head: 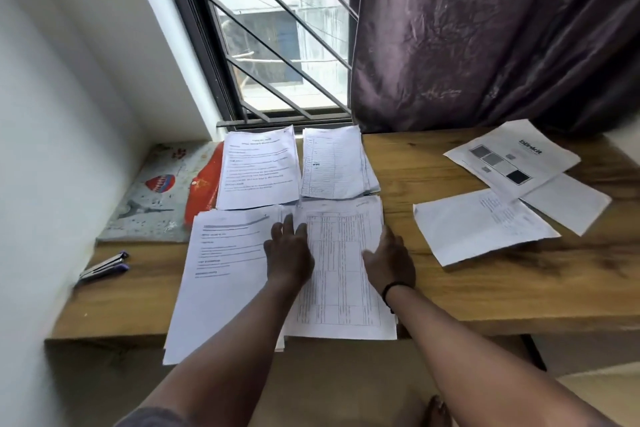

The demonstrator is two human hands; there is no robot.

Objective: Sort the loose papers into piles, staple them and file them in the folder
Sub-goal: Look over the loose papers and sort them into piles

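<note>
Several paper piles lie on a wooden table (450,291). A table-printed pile (341,274) sits near the front edge, with my left hand (289,251) flat on its left side and my right hand (389,258) resting on its right edge. A text pile (221,274) lies to its left. Two more piles, a text pile (259,168) and a list pile (334,161), sit by the window. A red folder (202,186) peeks out left of them. A stapler (104,267) lies at the left.
Loose sheets lie at the right: a blank-backed sheet (481,224), a sheet with a printed logo (510,156) and another sheet (568,203) under it. A patterned folder (156,194) lies in the left corner. A purple curtain (485,31) hangs behind, beside a barred window (277,28).
</note>
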